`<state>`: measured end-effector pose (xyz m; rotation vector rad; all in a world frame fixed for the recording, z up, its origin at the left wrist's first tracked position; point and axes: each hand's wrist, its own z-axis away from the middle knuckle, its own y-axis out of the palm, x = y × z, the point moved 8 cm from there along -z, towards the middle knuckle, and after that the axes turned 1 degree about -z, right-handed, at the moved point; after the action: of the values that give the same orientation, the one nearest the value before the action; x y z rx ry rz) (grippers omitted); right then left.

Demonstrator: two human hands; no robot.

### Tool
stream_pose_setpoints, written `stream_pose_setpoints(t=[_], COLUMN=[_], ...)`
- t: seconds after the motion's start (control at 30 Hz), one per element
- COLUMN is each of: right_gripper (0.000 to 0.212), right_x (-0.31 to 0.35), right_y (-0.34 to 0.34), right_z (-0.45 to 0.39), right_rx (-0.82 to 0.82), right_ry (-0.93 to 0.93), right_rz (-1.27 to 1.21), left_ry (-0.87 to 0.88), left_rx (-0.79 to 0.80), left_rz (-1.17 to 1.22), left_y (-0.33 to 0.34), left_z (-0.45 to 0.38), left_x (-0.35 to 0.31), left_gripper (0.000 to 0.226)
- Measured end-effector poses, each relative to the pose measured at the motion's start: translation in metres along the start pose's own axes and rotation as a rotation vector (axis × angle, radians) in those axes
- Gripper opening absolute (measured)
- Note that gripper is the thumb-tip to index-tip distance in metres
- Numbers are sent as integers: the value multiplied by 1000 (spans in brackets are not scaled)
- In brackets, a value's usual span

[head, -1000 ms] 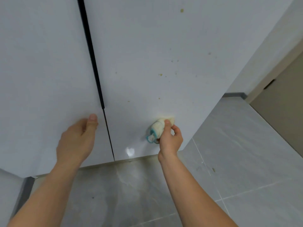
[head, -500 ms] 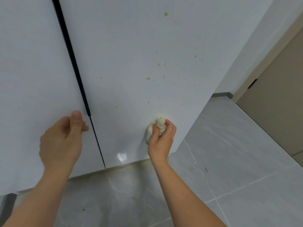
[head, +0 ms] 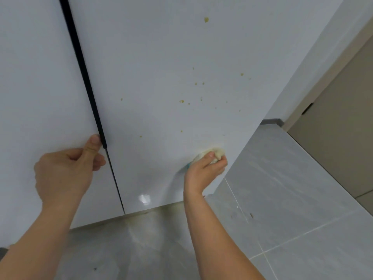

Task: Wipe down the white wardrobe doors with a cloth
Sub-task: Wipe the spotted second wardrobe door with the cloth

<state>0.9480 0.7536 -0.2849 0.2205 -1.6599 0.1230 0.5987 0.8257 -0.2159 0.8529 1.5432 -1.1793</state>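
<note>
Right hand [head: 203, 170] fingers curled tight around the cloth [head: 217, 152], pressed low on the right wardrobe door [head: 161, 67]; left hand [head: 64, 174] half-curled, empty, against the left door [head: 36, 77].

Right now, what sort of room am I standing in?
Probably a bedroom or hallway at home: tall white wardrobe doors with yellowish spatter, a grey tiled floor, and a beige door to the right.

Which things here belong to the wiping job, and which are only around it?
Job: cloth in right hand; right wardrobe door with yellow spots; left door; left hand.

Around: floor tiles; beige door.
</note>
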Motion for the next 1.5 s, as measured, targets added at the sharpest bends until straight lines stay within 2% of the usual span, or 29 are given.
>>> stream_pose_setpoints(t=[0.13,0.2,0.23,0.27,0.37,0.4,0.47,0.53,0.6,0.73,0.77,0.83,0.9,1.03,1.1,1.17,1.33,1.5], right_gripper=[31,36,39,41,33,34,40,41,35,24,22,20,18,27,26,26,17,14], right_x=[33,35,34,33,11,8,15,26,52,103,107,113,112,111,112,118,129,104], right_y=[28,26,23,15,-21,-28,-28,-15,5,50,54,56,51,22,13,21,60,63], right_z=[65,55,37,12,-73,-88,-91,-63,-9,125,142,140,115,29,14,36,146,148], right_rx=[349,426,405,316,-29,-59,-19,27,143,578,640,646,572,196,111,167,524,551], right_ry=[-386,-450,-434,-368,-15,9,-90,-152,-335,-973,-1064,-1147,-1135,-731,-650,-773,-1132,-1189], right_rz=[95,127,132,114,-37,-38,-20,-7,27,182,205,225,242,165,123,165,162,203], left_ry=[-14,-18,-14,-7,19,38,94,118,127,171,175,170,173,192,177,151,134,128], left_rx=[-13,-23,-20,-14,-15,-23,-53,-73,-89,-112,-107,-97,-98,-103,-128,-153,-141,-107], left_rz=[39,28,25,16,-45,-68,-115,-134,-161,-224,-237,-246,-271,-324,-314,-293,-298,-279], left_y=[1,1,2,2,3,2,3,3,4,4,3,2,0,2,5,5,4,2], left_z=[-3,-2,-1,1,7,11,16,20,28,38,36,30,28,26,27,29,27,21], left_x=[5,5,4,1,-4,-6,-11,-11,-8,-14,-16,-18,-18,-18,-17,-16,-14,-11], left_gripper=[65,65,65,64,65,67,68,73,75,69,71,74,73,70,67,63,56,58])
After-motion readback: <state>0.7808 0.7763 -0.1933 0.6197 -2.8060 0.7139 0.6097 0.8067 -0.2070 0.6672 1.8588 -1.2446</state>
